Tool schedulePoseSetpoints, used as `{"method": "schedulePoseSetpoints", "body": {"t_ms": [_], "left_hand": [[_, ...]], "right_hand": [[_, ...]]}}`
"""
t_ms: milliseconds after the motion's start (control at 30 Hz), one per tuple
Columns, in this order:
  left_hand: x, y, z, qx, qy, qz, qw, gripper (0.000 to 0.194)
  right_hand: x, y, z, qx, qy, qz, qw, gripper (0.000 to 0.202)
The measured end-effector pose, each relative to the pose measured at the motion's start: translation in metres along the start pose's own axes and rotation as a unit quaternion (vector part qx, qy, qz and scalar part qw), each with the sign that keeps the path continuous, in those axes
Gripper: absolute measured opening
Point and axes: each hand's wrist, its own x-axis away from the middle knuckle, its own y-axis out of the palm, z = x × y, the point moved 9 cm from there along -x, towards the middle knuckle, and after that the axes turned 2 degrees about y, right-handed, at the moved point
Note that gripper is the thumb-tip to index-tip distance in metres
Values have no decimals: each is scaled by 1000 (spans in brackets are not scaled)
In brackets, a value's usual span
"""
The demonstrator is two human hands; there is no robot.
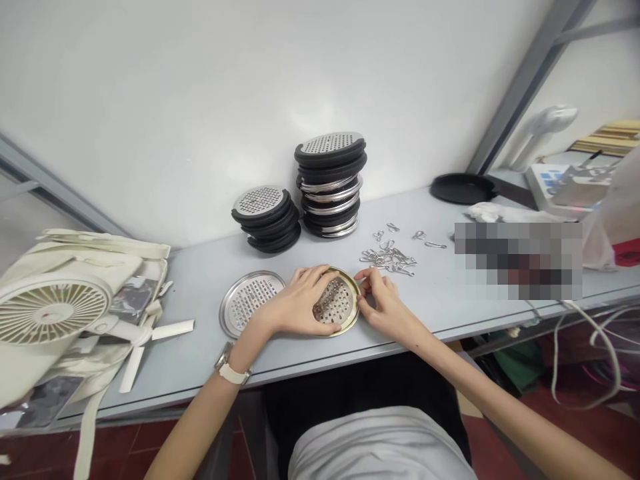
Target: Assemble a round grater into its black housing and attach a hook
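Observation:
A round metal grater (336, 304) with a gold-coloured rim lies at the front of the table. My left hand (295, 303) reaches across its left side, fingers on the far rim and thumb on the near rim, gripping it. At the right rim, my right hand (384, 305) is closed in a pinch at the edge; anything small between its fingertips is hidden. Partly behind my left wrist is a silver round grater (245, 303), lying flat. Beyond my right hand lies a loose pile of small wire clips (387, 257), with several more scattered around it.
Two stacks of round graters, a short black-rimmed one (270, 227) and a taller mixed one (331, 190), stand near the wall. A white fan (53, 310) rests on a cream bag (135, 253) at left. A black round tray (463, 189) sits at back right.

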Motion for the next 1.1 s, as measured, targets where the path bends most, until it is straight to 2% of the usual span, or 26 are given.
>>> {"method": "schedulePoseSetpoints", "body": {"t_ms": [300,500,933,1100], "left_hand": [[-6,3,5,7,-3,4,1000,66],[-8,4,8,4,7,16,1000,67],[-9,7,-4,54,-1,3,999,73],[-4,2,-4,60,-16,15,998,74]], "right_hand": [[0,0,1,9,-17,13,1000,32],[0,1,0,5,-13,5,1000,31],[1,-2,-5,13,-25,6,1000,29],[0,-3,-10,19,-42,-33,998,14]]}}
